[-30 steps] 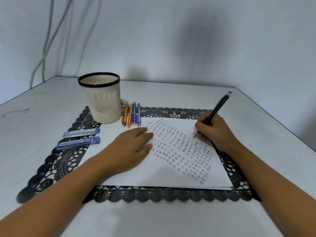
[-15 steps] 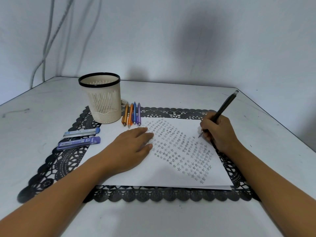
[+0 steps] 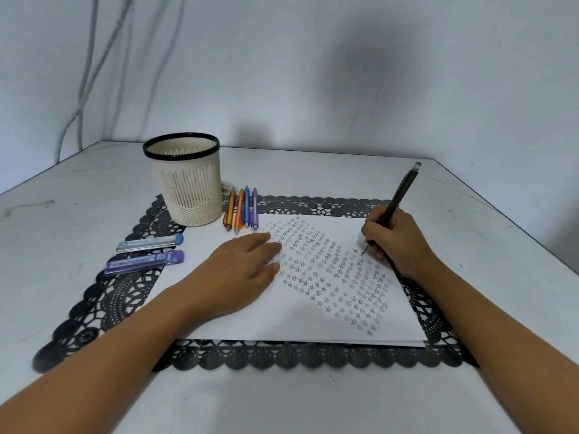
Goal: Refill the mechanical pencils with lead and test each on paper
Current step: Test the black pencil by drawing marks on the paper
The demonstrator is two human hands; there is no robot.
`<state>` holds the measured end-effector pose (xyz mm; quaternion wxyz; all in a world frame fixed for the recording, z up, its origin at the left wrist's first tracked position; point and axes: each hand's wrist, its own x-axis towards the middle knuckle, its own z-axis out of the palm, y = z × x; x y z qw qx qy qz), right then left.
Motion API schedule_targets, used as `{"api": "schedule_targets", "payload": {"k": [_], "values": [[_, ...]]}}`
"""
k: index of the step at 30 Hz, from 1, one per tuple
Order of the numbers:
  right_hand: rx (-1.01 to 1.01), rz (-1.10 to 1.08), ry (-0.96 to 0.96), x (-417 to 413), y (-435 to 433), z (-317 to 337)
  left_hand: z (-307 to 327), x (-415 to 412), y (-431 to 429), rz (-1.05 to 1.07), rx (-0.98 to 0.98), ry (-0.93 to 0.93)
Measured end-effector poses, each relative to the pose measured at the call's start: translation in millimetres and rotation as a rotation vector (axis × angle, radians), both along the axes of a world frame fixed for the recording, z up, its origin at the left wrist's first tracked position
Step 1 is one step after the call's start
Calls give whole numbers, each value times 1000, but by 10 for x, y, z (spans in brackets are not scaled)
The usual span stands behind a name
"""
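A white sheet of paper [image 3: 282, 317] covered with small pencilled stars lies on a black lace mat [image 3: 125, 296]. My right hand [image 3: 398, 242] grips a black mechanical pencil [image 3: 402, 192] with its tip touching the paper near the far right corner. My left hand [image 3: 241, 270] rests flat on the sheet's left half. Several coloured mechanical pencils [image 3: 241, 209] lie side by side at the paper's far edge. Two lead cases, a pale blue one [image 3: 149, 243] and a purple one [image 3: 144, 261], lie on the mat at the left.
A cream slotted pen cup [image 3: 188, 180] with a black rim stands at the mat's far left corner. The grey table [image 3: 313, 402] meets walls at the back and right. Cables [image 3: 84, 89] hang down the wall at the far left.
My right hand shifted right along the paper, then came back left a little with the pencil tip still on the sheet. My left hand stayed put.
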<state>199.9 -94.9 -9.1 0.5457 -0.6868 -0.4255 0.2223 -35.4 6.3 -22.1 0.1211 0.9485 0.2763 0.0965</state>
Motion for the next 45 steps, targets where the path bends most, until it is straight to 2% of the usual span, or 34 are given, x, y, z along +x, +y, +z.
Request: {"api": "schedule_targets", "payload": {"k": [3,7,14,20,27,29,33,37,41,45], "values": [[-9,-1,8,4,-1,-9,0,-3,-5,0,-2,-9],[-4,-12,-95,8,-1,-9,2,0,-5,-5,-3,-9],[6,28,2,-9,-14,4,-13,2,8,-7,9,-12],[9,-59,-142,-2,-1,-20,-31,1,21,-8,16,-4],[5,39,-67,9,-5,-2,-30,-5,12,-6,10,-23],[40,57,27,39,5,-12,-29,-4,19,-5,11,-23],[167,82,382,103,29,15,-33,0,19,-9,28,-29],[201,111,534,62,41,111,-36,-2,19,-11,42,-75],[124,143,399,-116,62,295,-20,-3,1,-11,34,-225],[-8,238,244,-433,111,371,60,24,-52,36,-72,-438]]}}
